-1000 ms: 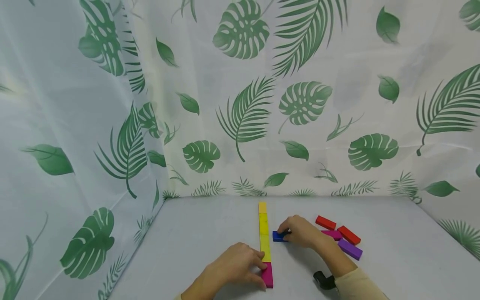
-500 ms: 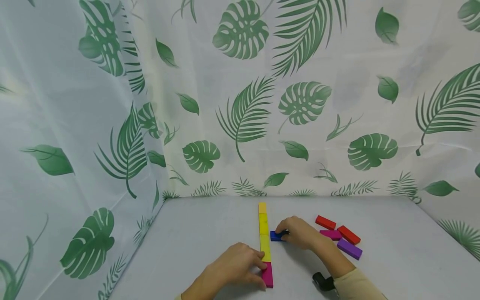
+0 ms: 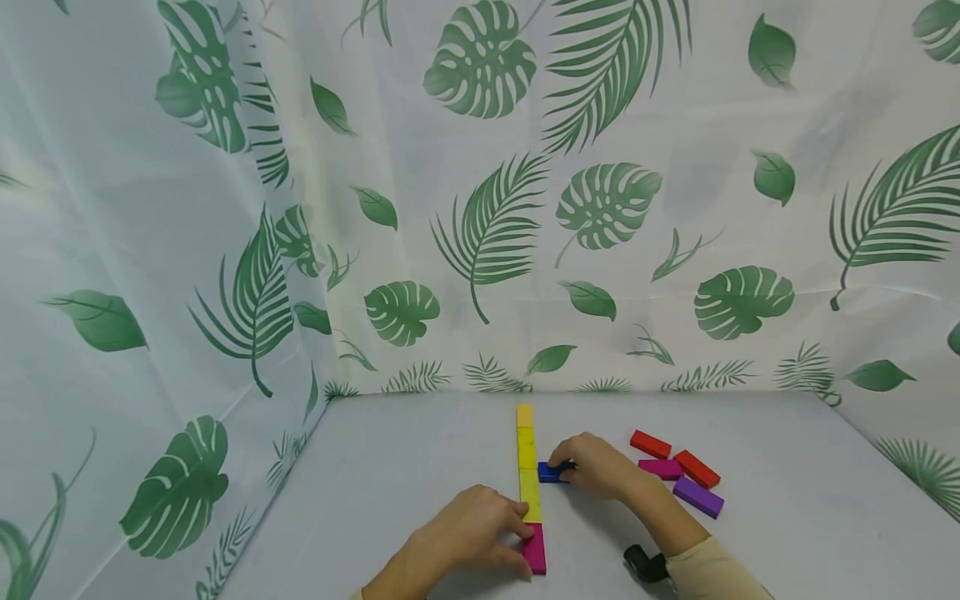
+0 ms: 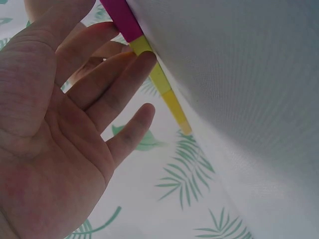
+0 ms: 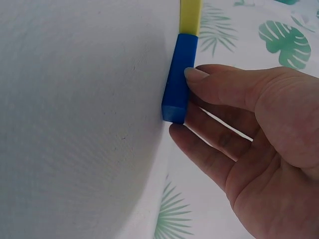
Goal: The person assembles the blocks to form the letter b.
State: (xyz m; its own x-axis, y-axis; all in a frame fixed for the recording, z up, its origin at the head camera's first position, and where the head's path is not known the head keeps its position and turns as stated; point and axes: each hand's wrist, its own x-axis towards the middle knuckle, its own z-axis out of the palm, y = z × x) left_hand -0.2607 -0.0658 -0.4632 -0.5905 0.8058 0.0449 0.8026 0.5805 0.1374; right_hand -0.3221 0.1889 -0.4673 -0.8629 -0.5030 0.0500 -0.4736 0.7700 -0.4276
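A makeshift recording booth: leaf-print curtains enclose a grey table.

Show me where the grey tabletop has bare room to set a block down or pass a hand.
The grey tabletop is bare left of the line of yellow and magenta blocks, out to the leaf-print curtain. It is also bare right of the loose red, magenta and purple blocks. It is crowded between line and cluster, where the right hand pinches the blue block, and at the near end, where the left hand rests.
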